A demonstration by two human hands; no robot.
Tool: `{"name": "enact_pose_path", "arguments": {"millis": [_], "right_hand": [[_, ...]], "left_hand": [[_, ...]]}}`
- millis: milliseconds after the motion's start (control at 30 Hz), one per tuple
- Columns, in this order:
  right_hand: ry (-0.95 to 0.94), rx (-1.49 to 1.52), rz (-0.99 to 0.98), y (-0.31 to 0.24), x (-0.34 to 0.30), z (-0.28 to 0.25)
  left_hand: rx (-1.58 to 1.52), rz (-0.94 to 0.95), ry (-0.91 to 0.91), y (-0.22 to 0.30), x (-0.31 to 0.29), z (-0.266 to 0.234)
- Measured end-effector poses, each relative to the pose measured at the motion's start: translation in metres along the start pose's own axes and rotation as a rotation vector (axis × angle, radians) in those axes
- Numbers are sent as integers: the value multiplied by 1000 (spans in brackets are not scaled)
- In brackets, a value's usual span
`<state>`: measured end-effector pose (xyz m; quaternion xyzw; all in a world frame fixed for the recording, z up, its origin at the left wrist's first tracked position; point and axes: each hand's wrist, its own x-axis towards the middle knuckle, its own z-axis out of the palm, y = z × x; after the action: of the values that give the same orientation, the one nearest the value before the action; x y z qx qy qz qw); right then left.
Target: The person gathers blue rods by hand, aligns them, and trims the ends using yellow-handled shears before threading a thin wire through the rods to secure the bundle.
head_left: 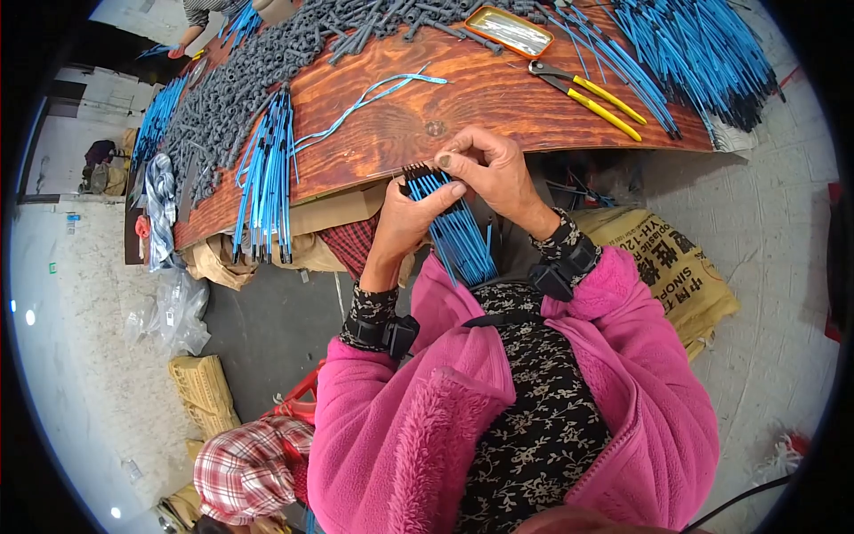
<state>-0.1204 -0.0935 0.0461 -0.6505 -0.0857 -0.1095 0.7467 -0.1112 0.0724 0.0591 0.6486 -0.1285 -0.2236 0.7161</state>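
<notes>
My left hand (407, 218) is wrapped round a bundle of thin blue rods (464, 240) with black ends, its thumb lying across them near the top. The bundle hangs below the table's front edge, close to my body. At the black tips of the bundle, my right hand (494, 171) is closed in a pinch of thumb and forefinger. Whatever sits between those fingertips is too small to make out. Blue strips (365, 105) lie loose on the wooden table (391, 67) just beyond my hands.
Grey plastic pieces (240, 89) are heaped along the far and left table. Blue rods (267, 178) overhang the left edge; a larger pile (694, 53) lies right. Yellow-handled pliers (594, 100) rest near an orange-rimmed tin (509, 32). Another person's hand (189, 37) shows far left. A sack (676, 276) stands right.
</notes>
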Motion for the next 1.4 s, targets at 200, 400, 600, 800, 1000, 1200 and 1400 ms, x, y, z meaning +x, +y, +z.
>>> {"name": "enact_pose_path", "arguments": {"millis": [200,400,600,800,1000,1200,1400], "right_hand": [[-31,-96,42,-20,-6,-12],[-73,65,95,-24,-12,-17],[-159,220,176,-15,-12,-18],[-227,529,276,-7,-6,-22],[-46,415,15,-11,-8,-5],[-270,494,207,26,-33,1],[-578,73,240,17,-11,-16]], "left_hand": [[-14,13,-74,3,2,10],[13,10,-118,-1,-3,13],[31,3,-188,-5,-5,4],[-58,-72,-198,12,-2,4],[-68,-68,-156,31,-4,-2],[123,103,-219,10,5,2],[252,170,-143,27,6,8]]}}
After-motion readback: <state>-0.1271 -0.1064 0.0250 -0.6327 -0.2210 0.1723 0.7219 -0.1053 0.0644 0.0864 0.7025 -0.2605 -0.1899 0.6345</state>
